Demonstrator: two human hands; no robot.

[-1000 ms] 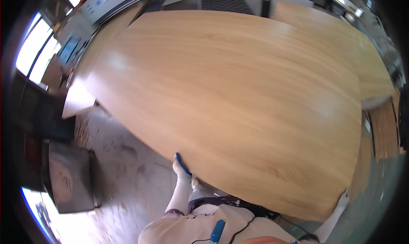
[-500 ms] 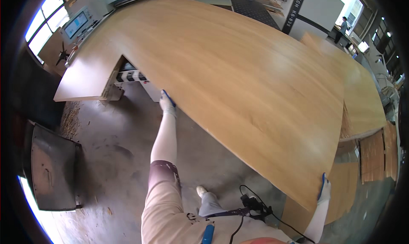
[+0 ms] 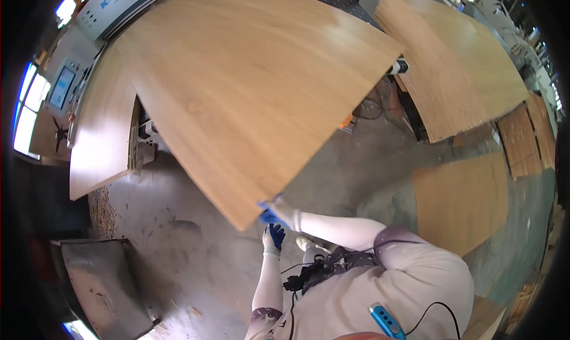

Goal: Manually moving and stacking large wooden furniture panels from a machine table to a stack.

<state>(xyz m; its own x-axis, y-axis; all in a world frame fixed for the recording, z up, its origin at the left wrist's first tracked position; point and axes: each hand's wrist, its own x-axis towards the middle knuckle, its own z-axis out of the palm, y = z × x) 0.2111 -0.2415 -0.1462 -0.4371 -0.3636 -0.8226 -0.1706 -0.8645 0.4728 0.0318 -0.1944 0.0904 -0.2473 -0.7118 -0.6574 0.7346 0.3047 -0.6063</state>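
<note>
A large light-brown wooden board (image 3: 249,84) lies slantwise, its narrow near corner pointing toward me. My right hand (image 3: 279,214), in a white and blue glove, reaches across from the right and grips the board's edge close to that corner. The fingertips under the edge are partly hidden. Just below it, my left hand (image 3: 273,238), gloved the same way, is off the board with its fingers apart and nothing in them. At the left, another wood-coloured panel (image 3: 101,132) sits beside the large board.
More wooden boards (image 3: 457,61) are stacked at the right, with a flat sheet (image 3: 463,203) on the floor nearer me. A dark metal bin (image 3: 104,286) stands lower left. A control screen (image 3: 62,87) and a machine beam (image 3: 119,10) are at the far left.
The large board has swung left, its near end moving from the right toward the middle. My left hand has let go of its edge; my right hand has come leftward with the board.
</note>
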